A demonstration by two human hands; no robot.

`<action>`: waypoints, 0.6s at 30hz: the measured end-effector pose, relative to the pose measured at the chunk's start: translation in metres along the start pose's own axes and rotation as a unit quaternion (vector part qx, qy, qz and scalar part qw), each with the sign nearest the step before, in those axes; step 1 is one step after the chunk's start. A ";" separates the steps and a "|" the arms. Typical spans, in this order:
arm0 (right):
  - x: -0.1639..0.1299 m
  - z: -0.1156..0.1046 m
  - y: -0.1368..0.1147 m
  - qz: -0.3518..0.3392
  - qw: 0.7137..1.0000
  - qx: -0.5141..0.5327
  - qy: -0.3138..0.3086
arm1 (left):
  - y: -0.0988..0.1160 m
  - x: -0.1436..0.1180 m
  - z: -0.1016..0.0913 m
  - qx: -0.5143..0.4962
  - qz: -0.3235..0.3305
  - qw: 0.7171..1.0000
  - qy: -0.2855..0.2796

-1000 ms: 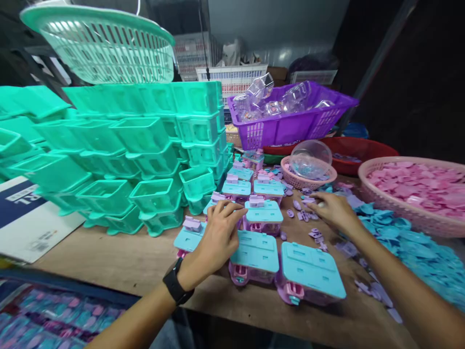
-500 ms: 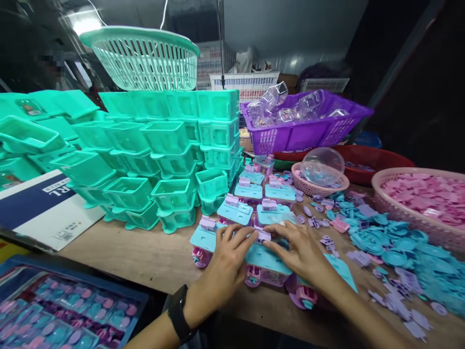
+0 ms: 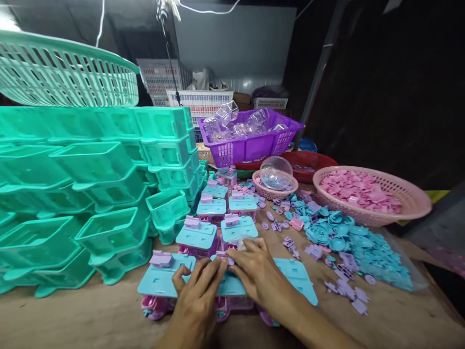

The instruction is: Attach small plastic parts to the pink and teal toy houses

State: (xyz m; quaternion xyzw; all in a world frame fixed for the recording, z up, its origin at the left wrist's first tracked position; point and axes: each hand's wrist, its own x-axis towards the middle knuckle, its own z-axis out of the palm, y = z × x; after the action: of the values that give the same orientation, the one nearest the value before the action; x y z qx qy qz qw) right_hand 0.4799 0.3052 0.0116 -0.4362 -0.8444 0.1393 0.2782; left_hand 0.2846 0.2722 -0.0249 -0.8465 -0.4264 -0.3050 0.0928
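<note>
My left hand (image 3: 198, 293) and my right hand (image 3: 256, 271) meet over a small lilac plastic block (image 3: 225, 258) on the turquoise top of the middle toy box in the front row. Fingertips of both hands are closed against the block, left and right of it. To the left stands a toy box with a turquoise top (image 3: 163, 281) and a lilac block (image 3: 162, 259) on it. Another turquoise top (image 3: 296, 278) lies to the right, partly under my right forearm. Behind are more such boxes, among them one with a turquoise lid (image 3: 198, 236).
Green plastic boxes (image 3: 109, 230) are stacked on the left beneath a pale green basket (image 3: 72, 72). Loose turquoise parts (image 3: 359, 242) and lilac parts (image 3: 345, 290) lie on the right. A pink basket (image 3: 414, 201) holds pink pieces. Further back stands a purple basket (image 3: 250, 145) with clear plastic containers.
The view has swung to the right and the scene has shifted left. Both hands remain at the lilac block on the middle front box, with the left fingers more bent.
</note>
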 end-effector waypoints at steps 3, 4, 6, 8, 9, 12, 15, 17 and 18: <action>0.003 -0.009 0.001 0.015 1.000 0.004 -0.015 | -0.001 -0.002 0.000 0.018 -0.012 1.000 -0.002; 0.005 -0.016 0.006 0.017 0.999 0.019 -0.032 | 0.000 -0.003 0.000 0.024 -0.014 1.000 -0.002; 0.011 -0.033 0.021 0.020 0.996 0.068 -0.057 | 0.001 -0.003 0.000 0.028 -0.013 1.000 0.000; 0.018 -0.048 0.036 0.022 0.991 0.120 -0.054 | 0.002 0.000 -0.002 0.025 -0.008 1.000 0.002; 0.020 -0.052 0.042 0.018 0.989 0.139 -0.045 | 0.002 0.001 -0.002 0.023 -0.005 1.000 0.005; 0.025 -0.048 0.043 -0.020 0.988 0.148 -0.039 | 0.002 0.006 -0.006 0.017 0.007 1.000 0.009; 0.026 -0.033 0.030 -0.039 0.991 0.119 -0.053 | 0.000 0.007 -0.009 0.023 0.010 1.000 0.003; 0.025 -0.027 0.025 -0.032 0.990 0.127 -0.057 | -0.001 0.006 -0.009 0.033 0.007 0.999 0.001; 0.025 -0.025 0.024 -0.027 0.987 0.146 -0.058 | -0.001 0.005 -0.009 0.036 0.006 0.999 0.001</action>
State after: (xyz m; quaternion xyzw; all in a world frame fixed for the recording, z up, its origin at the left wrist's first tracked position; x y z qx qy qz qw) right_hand 0.4988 0.3393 0.0293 -0.3595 -0.8410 0.2787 0.2928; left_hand 0.2822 0.2725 -0.0145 -0.8452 -0.4315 -0.2897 0.1251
